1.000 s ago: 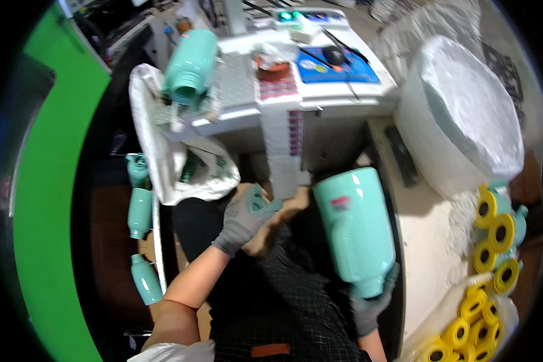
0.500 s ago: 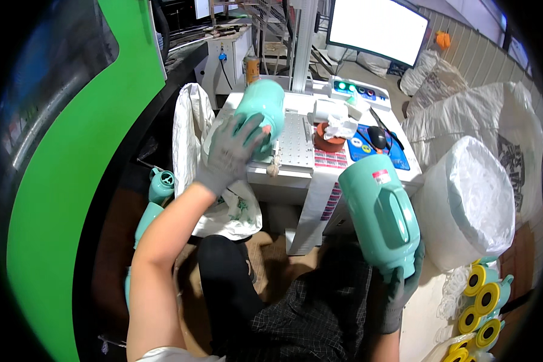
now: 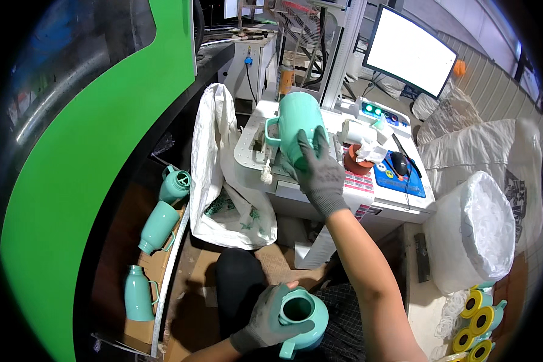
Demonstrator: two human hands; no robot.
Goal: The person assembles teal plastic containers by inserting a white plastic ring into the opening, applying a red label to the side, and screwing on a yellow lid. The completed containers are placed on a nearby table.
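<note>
While the left hand, in a grey glove, is clamped around the neck of a mint-green jug at the person's lap, the right hand reaches forward to a second, larger-looking jug on the worktop. The jug at the lap has its round mouth facing up toward the camera and its handle pointing to the lower edge; the left thumb lies across the front of its neck, and one bare fingertip shows behind it. The other jug lies on its side over a perforated metal plate, with its handle to the left and its near end under the right hand. That hand's gloved fingers are spread against the jug's side; whether they grip it or only rest there I cannot tell.

Just right of this jug sit a reddish-brown roll and a white roll, with a black mouse on a blue mat beyond them. A white sack stands left of the worktop. Farther left, three more mint-green jugs lie in a row. On the right stands a white-lined container, with yellow-ringed pieces below it.
</note>
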